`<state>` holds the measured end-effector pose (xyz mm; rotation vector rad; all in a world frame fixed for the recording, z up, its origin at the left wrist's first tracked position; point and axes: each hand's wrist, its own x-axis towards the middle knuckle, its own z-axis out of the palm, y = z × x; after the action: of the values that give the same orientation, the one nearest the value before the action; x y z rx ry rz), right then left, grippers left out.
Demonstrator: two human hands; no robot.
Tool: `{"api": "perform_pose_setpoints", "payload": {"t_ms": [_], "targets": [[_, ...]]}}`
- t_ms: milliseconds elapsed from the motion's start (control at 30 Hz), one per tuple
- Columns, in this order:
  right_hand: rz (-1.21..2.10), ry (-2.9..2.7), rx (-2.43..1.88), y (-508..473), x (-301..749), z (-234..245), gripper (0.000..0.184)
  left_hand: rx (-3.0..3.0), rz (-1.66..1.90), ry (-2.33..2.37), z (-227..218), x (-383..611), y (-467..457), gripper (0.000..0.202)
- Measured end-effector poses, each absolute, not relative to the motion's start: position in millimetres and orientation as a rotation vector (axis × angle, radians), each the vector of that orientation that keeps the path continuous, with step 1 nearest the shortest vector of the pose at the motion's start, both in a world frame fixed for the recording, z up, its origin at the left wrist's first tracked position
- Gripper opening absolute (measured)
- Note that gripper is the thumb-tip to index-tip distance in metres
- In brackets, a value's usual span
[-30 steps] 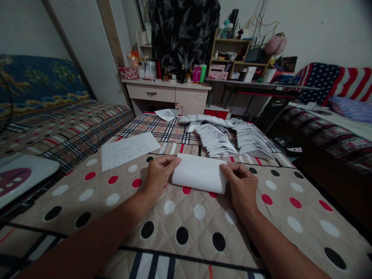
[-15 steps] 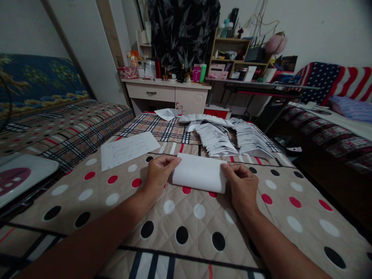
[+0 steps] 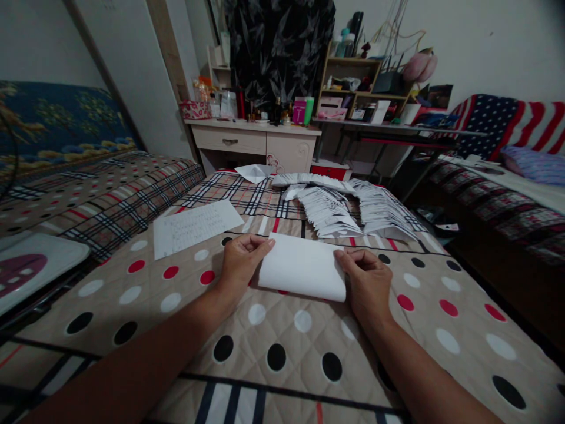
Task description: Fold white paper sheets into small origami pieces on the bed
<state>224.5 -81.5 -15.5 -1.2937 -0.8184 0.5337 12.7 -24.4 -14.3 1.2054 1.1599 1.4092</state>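
Observation:
A white sheet of paper [image 3: 302, 268], bent over toward me with a rounded near edge, is held just above the dotted bedspread [image 3: 282, 330]. My left hand [image 3: 241, 262] pinches its far left corner between thumb and fingers. At the far right corner, my right hand [image 3: 366, 274] grips it the same way. Beyond the paper lie rows of folded white papers [image 3: 329, 212], overlapping in a fan. To the left rests a flat sheet with handwriting [image 3: 198, 228], apart from my left hand.
A folded paper piece [image 3: 255, 172] lies at the bed's far end. Behind stands a white dresser [image 3: 229, 140] with bottles and boxes on top. At left is a white folding table [image 3: 39, 265]; a desk with a shelf [image 3: 353, 94] stands at the back right.
The paper's near, bent edge has come down toward me, so more of its white face shows. Both hands keep their pinch on the far corners, almost in place.

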Motion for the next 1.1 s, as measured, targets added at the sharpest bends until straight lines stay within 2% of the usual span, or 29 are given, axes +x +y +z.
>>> {"api": "perform_pose_setpoints", "payload": {"t_ms": [200, 267, 433, 633, 800, 1100], "targets": [[0.604, -0.795, -1.276, -78.8, 226.9, -19.2, 0.034, 1.29, 1.329, 1.099, -12.6, 8.7, -22.0, 0.038], [0.623, -0.843, -1.301, -77.7, 227.7, -20.2, 0.037, 1.422, 1.306, 1.127, -14.0, 6.5, -19.5, 0.032], [0.537, -1.114, -1.427, -75.7, 226.8, -23.5, 0.031, 1.895, 1.25, 1.23, -22.7, -0.7, -9.1, 0.011], [0.385, -1.329, -1.588, -72.9, 230.6, -31.7, 0.026, 2.498, 0.973, 1.274, -26.1, -2.4, -5.4, 0.021], [0.325, -1.383, -1.647, -71.3, 233.8, -34.2, 0.025, 2.858, 0.754, 1.313, -21.7, 4.4, -11.2, 0.019], [0.306, -1.428, -1.687, -69.6, 233.7, -34.5, 0.021, 2.896, 0.53, 1.284, -15.9, 13.8, -22.6, 0.016]]}}
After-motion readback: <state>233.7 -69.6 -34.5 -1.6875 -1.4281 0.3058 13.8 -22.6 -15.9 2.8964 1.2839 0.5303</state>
